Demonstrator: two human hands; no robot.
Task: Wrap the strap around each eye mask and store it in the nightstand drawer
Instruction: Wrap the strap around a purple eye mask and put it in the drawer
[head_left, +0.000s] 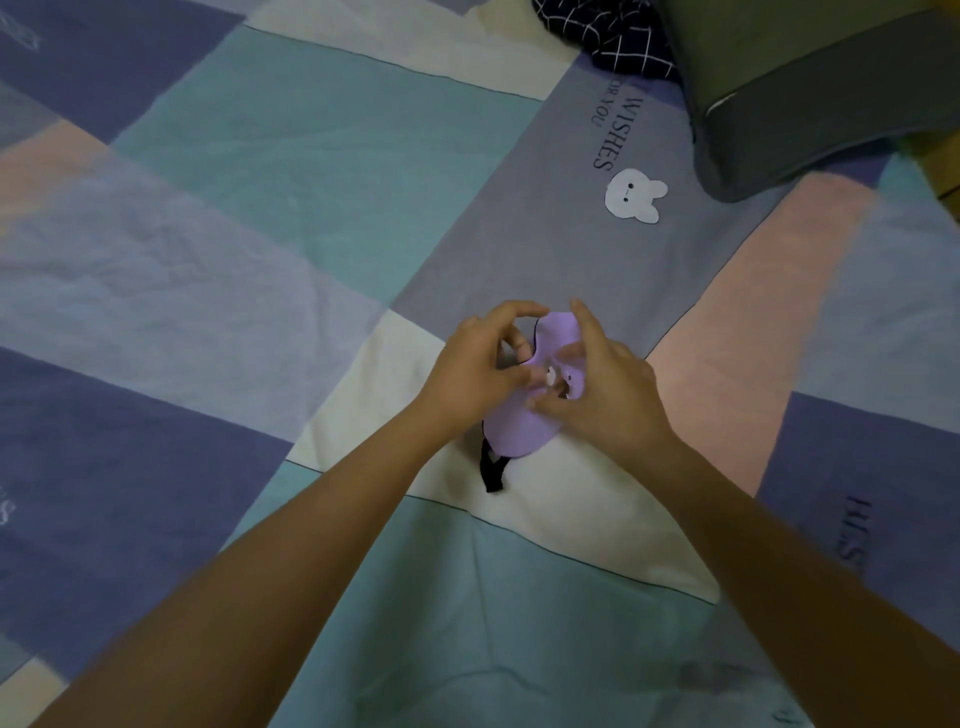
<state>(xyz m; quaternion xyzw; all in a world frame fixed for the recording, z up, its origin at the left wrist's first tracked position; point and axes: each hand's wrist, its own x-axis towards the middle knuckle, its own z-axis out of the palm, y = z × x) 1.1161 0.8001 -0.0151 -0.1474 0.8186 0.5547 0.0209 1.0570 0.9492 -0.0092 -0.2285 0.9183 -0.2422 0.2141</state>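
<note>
Head view, looking down on a bed (311, 208) with a patchwork cover. A purple eye mask (524, 423) is held between the two hands above the cover, directly ahead of the person. Its long axis runs away from the person and slightly to the right: the near end lies below the wrists, the far end (558, 327) rises between the fingertips. The left hand (480, 371) lies on the left side of the mask with fingers curled over its dark-edged rim, gripping it; the thumb crosses toward the middle. The right hand (605, 387) lies on the right side, fingers bent and pinching at the small printed face near the mask's centre, the index finger raised beside the far end. Both hands are equally close to the mask; neither is free.

A black strap (491, 470) hangs from the near end, toward the person, trailing loose onto the cover below the left wrist. None of it can be seen wound round the mask, so the wrapping is judged to be at its start. The coming move probably depends on this offset: the strap lies nearer the body than either hand, so one hand would have to let go and reach back for it.

Beyond the hands, to the right, lie a grey pillow (810, 88) and a dark checked cloth (613, 41). No nightstand is in view.
</note>
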